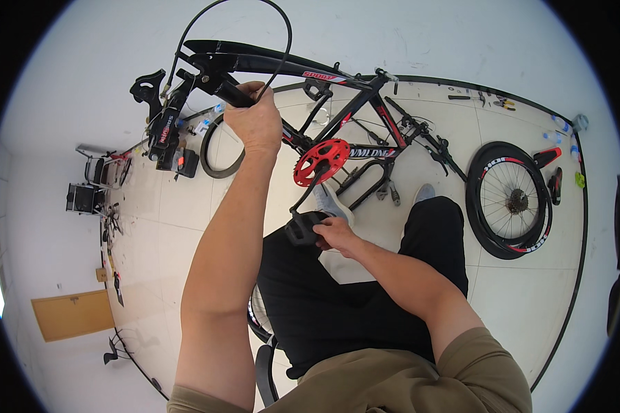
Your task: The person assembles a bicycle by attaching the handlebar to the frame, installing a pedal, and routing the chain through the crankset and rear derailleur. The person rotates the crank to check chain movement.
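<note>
A black bicycle frame (310, 72) with red and white markings is held up in front of me, without wheels on it. My left hand (255, 120) is closed around a thick black tube (233, 93) near the frame's left end. Below the frame's middle shows a red chainring (322, 162), with a black crank arm (306, 196) running down from it. At that arm's end is a black pedal (300, 229), close above my thigh. The fingers of my right hand (335, 234) grip the pedal's right side. A black cable (288, 34) loops over the frame's left end.
On the floor at right lies a bicycle wheel (506, 199) with a black tyre and cassette. Handlebars (420, 131) rest behind the frame. Hand tools (482, 98) and water bottles (561, 124) line the far wall. Another tyre (217, 155) sits left, and a chair (93, 168) stands farther off.
</note>
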The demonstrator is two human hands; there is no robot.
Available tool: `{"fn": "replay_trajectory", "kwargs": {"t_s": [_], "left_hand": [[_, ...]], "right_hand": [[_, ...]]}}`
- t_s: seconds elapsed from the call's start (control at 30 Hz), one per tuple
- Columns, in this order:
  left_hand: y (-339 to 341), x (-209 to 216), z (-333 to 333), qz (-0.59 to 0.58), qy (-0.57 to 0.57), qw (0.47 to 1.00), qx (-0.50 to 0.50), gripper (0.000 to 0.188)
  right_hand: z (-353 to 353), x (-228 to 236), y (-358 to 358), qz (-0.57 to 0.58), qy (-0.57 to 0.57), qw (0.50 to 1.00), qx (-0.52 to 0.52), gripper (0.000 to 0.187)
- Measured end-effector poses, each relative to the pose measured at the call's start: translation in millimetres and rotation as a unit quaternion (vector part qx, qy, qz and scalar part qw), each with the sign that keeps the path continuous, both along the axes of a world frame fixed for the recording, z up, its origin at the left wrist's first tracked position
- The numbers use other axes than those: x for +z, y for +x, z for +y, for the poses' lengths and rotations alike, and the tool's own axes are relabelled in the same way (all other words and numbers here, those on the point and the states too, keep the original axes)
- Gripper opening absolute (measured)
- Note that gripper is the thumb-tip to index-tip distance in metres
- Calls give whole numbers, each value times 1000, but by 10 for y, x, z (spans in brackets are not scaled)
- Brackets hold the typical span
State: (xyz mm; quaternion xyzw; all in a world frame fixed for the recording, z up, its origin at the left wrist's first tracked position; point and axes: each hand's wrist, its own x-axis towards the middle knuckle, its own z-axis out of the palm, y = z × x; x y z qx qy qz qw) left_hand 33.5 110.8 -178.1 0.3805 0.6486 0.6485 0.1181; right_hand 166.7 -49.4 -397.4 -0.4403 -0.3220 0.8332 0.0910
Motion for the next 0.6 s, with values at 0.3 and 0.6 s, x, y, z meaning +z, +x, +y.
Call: {"fn": "replay_trajectory", "kwargs": {"t_s": [0.3,0.6], "left_hand": [[70,-18,69,-7,4,1000,-10,10],[-15,14,-20,-3,11,1000,-1,7]], "right_hand": [[122,-984,98,-287,54,940,-175,42],[465,-847,268,-155,-103,898,-398,35]]}}
